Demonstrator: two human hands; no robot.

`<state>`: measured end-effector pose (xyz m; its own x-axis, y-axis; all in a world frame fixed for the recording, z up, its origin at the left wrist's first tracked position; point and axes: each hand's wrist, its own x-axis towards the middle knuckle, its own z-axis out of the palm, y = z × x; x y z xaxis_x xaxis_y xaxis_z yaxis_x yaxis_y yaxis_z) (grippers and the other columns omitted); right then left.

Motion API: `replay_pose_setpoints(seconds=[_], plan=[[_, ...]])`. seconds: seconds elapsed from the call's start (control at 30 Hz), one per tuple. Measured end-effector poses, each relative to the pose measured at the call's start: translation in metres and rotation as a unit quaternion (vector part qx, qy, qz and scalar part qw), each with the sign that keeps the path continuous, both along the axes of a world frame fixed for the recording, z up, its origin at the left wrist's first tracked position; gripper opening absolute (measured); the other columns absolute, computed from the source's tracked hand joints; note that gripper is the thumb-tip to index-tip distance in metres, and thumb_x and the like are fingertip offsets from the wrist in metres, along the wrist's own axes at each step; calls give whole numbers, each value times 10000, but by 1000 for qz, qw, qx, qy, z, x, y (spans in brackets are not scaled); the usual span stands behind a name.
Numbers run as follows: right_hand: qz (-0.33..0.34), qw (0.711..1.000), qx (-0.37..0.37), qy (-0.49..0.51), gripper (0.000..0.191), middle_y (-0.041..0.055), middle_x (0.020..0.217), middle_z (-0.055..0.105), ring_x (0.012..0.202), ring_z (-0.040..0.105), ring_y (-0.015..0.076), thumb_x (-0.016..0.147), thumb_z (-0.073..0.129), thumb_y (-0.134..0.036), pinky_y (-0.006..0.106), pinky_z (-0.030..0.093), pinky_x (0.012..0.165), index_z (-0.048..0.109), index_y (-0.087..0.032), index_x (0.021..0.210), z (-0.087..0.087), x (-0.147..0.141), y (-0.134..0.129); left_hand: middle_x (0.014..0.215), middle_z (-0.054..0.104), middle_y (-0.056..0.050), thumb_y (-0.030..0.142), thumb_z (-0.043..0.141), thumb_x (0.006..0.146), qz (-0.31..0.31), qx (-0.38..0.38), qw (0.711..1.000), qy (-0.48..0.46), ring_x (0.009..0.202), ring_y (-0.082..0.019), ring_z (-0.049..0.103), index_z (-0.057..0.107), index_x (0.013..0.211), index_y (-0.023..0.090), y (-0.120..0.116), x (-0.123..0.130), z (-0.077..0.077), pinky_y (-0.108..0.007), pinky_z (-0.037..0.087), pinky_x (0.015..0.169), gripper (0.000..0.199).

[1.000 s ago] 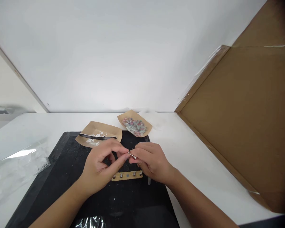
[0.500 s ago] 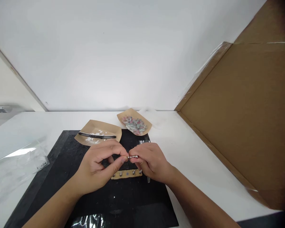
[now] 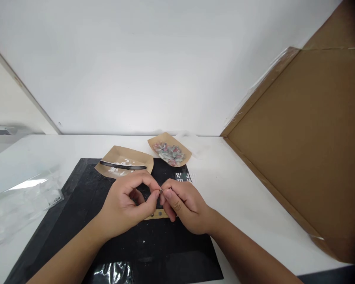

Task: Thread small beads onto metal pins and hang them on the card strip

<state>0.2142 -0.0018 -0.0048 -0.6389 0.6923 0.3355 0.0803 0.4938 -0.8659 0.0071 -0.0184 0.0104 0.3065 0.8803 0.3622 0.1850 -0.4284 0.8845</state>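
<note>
Between the fingertips of both hands sits a small shiny metal piece (image 3: 161,191), mostly covered by the fingers. My left hand (image 3: 133,197) pinches its left end with thumb and forefinger. From the other side, my right hand (image 3: 185,205) closes thumb and forefinger over its right end. Just beneath the hands, a tan strip (image 3: 156,214) with small metal parts on it lies on the black mat (image 3: 154,248); my right fingers hide its right part.
A tan paper tray (image 3: 106,172) holds white bits, with a black-handled tool (image 3: 122,165) across it. Another paper tray (image 3: 165,136) contains small wrapped pieces. White chips lie on a dark card (image 3: 183,176). Plastic bags (image 3: 23,209) are at left; a cardboard panel (image 3: 298,150) stands at right.
My right thumb and fingers have closed over the metal piece, which showed more before. My right hand now covers more of the tan strip. The view has shifted slightly.
</note>
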Motion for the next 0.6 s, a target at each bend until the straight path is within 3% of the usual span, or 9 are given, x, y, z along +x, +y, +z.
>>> replay_pose_setpoints(seconds=[0.17, 0.6], plan=[[15, 993, -101, 59, 352, -79, 561, 519, 476, 453, 94, 1124, 374, -441, 228, 422, 566, 544, -202, 930, -1, -1, -2, 864, 690, -56, 221, 670, 949, 3, -18, 999, -26, 626, -106, 620, 733, 947, 164, 0, 2, 0, -155, 497, 426, 85], [27, 969, -216, 117, 395, -108, 546, 359, 465, 266, 79, 1090, 450, -513, 225, 255, 484, 509, -207, 848, 0, -7, -6, 833, 703, -46, 170, 722, 850, 35, -6, 999, -6, 653, -114, 623, 735, 854, 174, -2, 2, 0, -145, 462, 436, 14]])
